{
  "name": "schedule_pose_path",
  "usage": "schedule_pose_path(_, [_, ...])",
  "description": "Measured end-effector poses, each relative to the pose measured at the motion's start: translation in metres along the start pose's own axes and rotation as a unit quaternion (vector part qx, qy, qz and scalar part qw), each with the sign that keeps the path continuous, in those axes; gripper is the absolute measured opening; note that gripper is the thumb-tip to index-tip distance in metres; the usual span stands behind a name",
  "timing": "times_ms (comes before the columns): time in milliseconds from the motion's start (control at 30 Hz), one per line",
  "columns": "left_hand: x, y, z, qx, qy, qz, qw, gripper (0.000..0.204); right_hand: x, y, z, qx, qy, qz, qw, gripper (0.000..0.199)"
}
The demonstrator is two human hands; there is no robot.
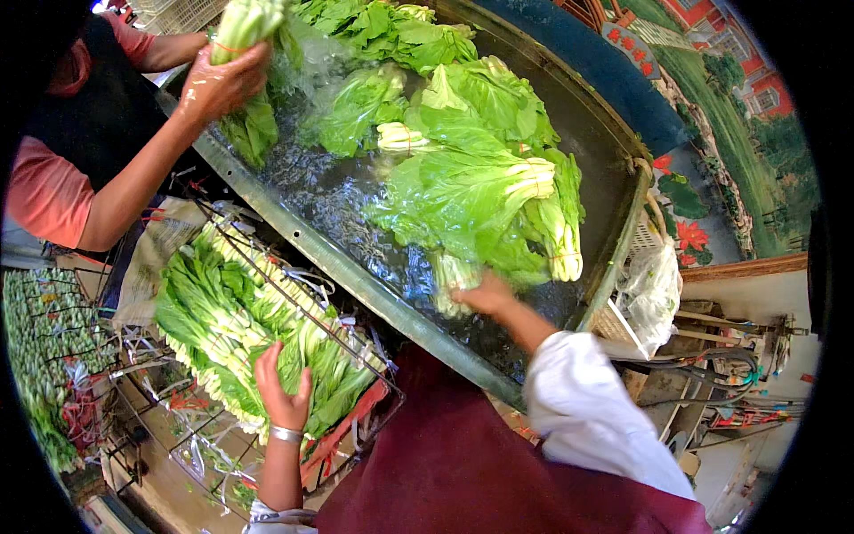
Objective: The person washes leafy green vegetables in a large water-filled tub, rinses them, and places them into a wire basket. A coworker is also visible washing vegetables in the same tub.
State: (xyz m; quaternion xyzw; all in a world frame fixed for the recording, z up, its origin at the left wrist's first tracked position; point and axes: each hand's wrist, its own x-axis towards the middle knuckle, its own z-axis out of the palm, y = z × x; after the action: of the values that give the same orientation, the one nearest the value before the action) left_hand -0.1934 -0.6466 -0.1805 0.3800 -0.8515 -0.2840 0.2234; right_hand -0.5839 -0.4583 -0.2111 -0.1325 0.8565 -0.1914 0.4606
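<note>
In the water of a long trough (331, 260), my right hand (487, 295) is closed around the pale stem end of a bundle of leafy greens (452, 274). Other tied bundles (480, 191) float just beyond it, with bands around their white stems. My left hand (285, 392), wearing a metal bracelet, has its fingers apart over the greens (240, 329) packed in a wire-framed crate (307, 307). Whether its fingertips touch the leaves, I cannot tell. The bundle in my right hand is partly under water.
At the upper left, a co-worker's hand (227, 80) holds up a dripping bundle of greens (247, 31). More stacked greens (53, 329) lie at the far left. A white basket with a plastic bag (648, 294) stands by the trough's right end, near hoses (725, 365).
</note>
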Motion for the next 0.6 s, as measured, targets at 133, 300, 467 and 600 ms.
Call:
schedule_pose_path(133, [0.056,0.101,0.032,-0.069,-0.037,0.280,0.957,0.095,-0.093,-0.046,-0.073,0.225,-0.225,0.049,0.947,0.058])
schedule_pose_path(300, [0.115,0.172,0.056,-0.246,0.044,0.380,0.890,0.116,-0.228,-0.165,-0.101,0.083,-0.324,-0.016,0.942,0.062])
schedule_pose_path(467, [0.088,0.136,-0.038,-0.265,-0.009,0.283,0.922,0.089,-0.276,-0.222,-0.088,0.056,-0.392,-0.126,0.909,0.094])
schedule_pose_path(600, [0.026,0.035,-0.107,-0.297,-0.037,0.096,0.949,0.070,-0.221,-0.232,-0.028,0.087,-0.340,-0.312,0.883,0.071])
